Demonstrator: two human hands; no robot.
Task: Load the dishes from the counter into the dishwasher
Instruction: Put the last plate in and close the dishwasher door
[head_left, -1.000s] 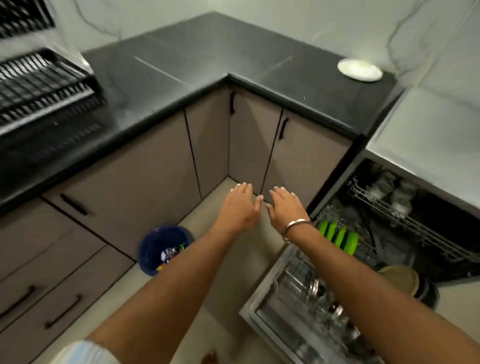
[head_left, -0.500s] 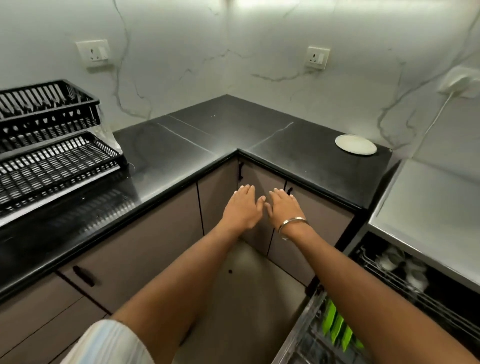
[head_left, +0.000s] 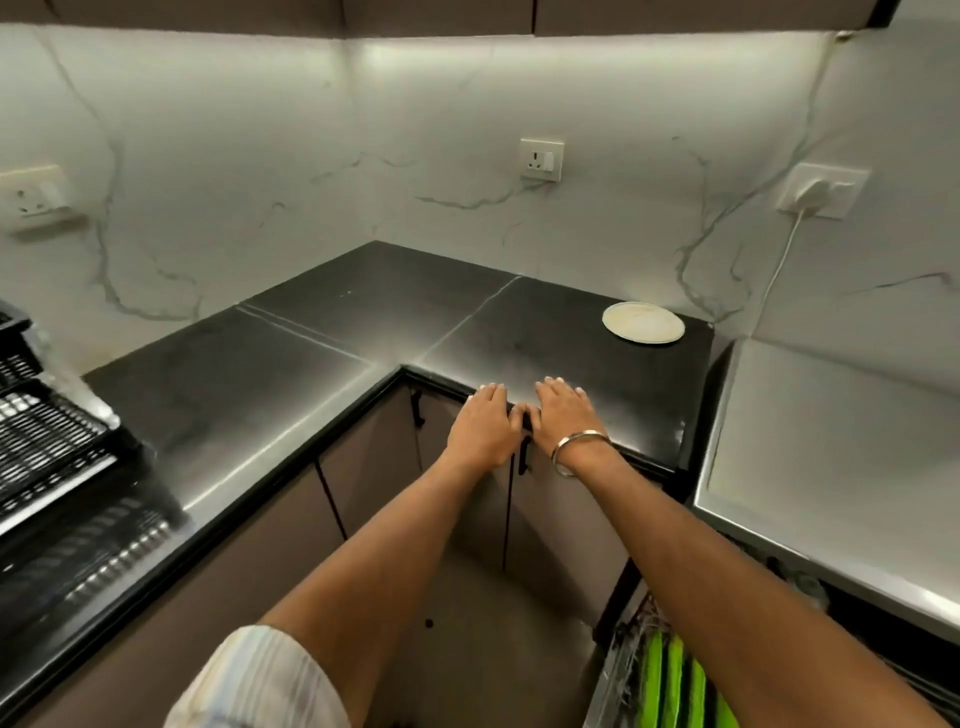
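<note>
White plate (head_left: 643, 322), one, on black counter (head_left: 311, 374).

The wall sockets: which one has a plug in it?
The right socket, above the dishwasher side: a white cable hangs from it. The other two are free.

One plate (head_left: 643, 322) lies on the black surface (head_left: 311, 374), at its far right corner. Three wall sockets show above that surface: one (head_left: 35, 196) to the left, one (head_left: 542, 159) behind the corner, one (head_left: 822, 190) to the right with a single white cable plugged in. One black wire dish rack (head_left: 47, 441) stands at the surface's left end. Two hands, the left hand (head_left: 480, 428) and the right hand (head_left: 566, 413), are over its front edge, with one bangle (head_left: 574, 449) on the right wrist. Three green items (head_left: 675, 680) stand in the one open dishwasher (head_left: 618, 670), below the surface's right end. Three dark cabinet handles (head_left: 523, 456) show beneath the edge.
</note>
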